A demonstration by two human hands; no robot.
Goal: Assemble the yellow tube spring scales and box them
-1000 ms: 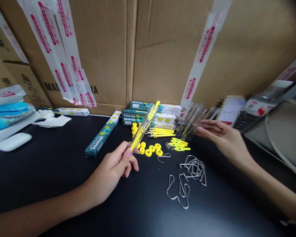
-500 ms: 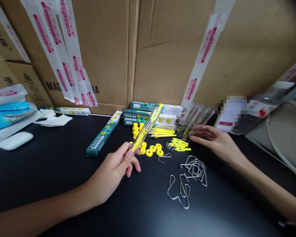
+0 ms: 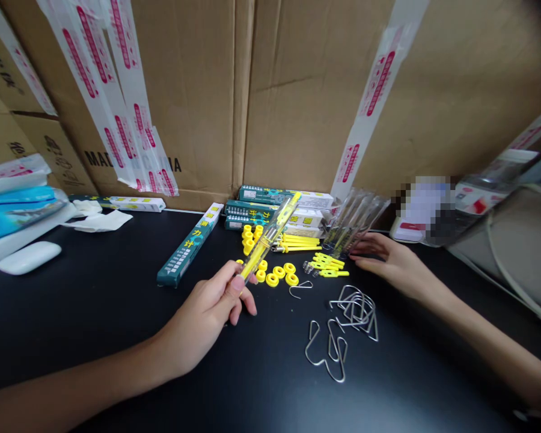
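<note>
My left hand (image 3: 223,300) is closed round the lower end of a clear-tubed spring scale (image 3: 270,234) with yellow parts inside, its upper end tilted up to the right. At the back right, my right hand (image 3: 390,258) is beside a bunch of upright clear tubes (image 3: 354,219). Its thumb and fingers are apart, with the fingertips partly hidden by the tubes. Between the hands lie yellow rings (image 3: 278,273), yellow rods (image 3: 302,242), and short yellow pieces with springs (image 3: 329,264). Nearer me are bent metal wire hooks (image 3: 356,307) in a loose heap.
Green and white printed boxes (image 3: 192,243) lie on the black table (image 3: 234,385), several more stacked behind. A large cardboard box (image 3: 189,90) walls the back. To the left are a white mouse (image 3: 29,257) and tissue (image 3: 101,221); rightward, a phone (image 3: 419,210) and clear jar (image 3: 482,192).
The upper end of the spring scale has dipped slightly. My right hand has shifted a little beside the clear tubes, and their tops have moved slightly.
</note>
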